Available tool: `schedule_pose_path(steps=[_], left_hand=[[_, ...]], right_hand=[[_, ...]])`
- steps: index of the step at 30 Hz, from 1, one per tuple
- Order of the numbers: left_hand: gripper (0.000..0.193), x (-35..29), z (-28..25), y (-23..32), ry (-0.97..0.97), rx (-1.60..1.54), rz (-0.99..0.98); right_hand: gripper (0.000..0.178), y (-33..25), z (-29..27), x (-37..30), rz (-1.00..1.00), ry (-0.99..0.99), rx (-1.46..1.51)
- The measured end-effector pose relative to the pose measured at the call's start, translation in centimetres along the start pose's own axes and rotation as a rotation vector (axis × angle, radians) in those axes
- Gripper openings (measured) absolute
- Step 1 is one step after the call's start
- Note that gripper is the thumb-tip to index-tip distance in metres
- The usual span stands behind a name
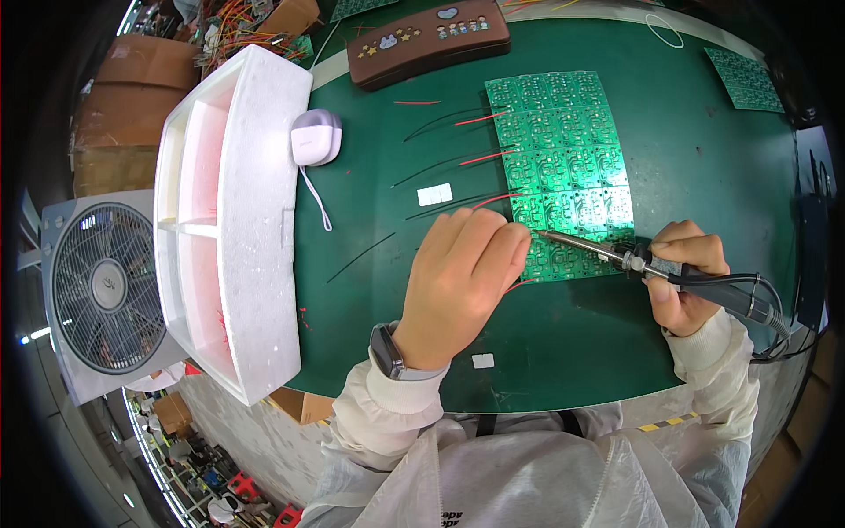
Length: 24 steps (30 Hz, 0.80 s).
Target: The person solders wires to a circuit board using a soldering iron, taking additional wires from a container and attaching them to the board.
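My right hand (691, 273) is closed round a soldering iron (591, 246) with a dark handle and cable. Its tip points left and meets the green circuit board panel (563, 132) near the left edge. Beside that tip, the fingers of my left hand (466, 264) are pinched together at the board's edge; what they hold is hidden. Red wires (482, 158) and black wires (444, 166) stick out leftward from the panel's left side. Below my left fingers a short red wire (520, 284) reaches the board. A loose black wire (361, 257) lies further left.
A white foam box (264, 220) with compartments stands at the left, a small lilac case (317, 138) beside it. Behind lies a brown pencil case (429, 42). Another green panel (744, 79) is at the far right. A fan (107, 282) stands left of the green table.
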<state>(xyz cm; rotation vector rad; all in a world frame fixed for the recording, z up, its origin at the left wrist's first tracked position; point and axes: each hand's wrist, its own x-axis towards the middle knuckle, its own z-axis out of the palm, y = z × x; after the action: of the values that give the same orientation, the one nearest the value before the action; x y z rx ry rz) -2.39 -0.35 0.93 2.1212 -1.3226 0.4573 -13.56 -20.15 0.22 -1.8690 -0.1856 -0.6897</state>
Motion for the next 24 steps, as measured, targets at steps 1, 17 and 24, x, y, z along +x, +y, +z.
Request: schedule_pose_path(steps=[1,17,24], left_hand=[[0.018,0.0,0.0,0.0,-0.002,0.001,0.003],[0.021,-0.1,-0.2,0.1,-0.023,-0.032,-0.047],[0.022,0.0,-0.2,0.3,-0.033,-0.04,-0.06]], right_hand=[[0.027,0.0,0.0,0.0,0.008,0.0,0.003],[0.027,-0.6,-0.3,0.9,0.023,-0.063,-0.085],[0.03,-0.5,-1.0,0.4,0.051,0.157,0.061]])
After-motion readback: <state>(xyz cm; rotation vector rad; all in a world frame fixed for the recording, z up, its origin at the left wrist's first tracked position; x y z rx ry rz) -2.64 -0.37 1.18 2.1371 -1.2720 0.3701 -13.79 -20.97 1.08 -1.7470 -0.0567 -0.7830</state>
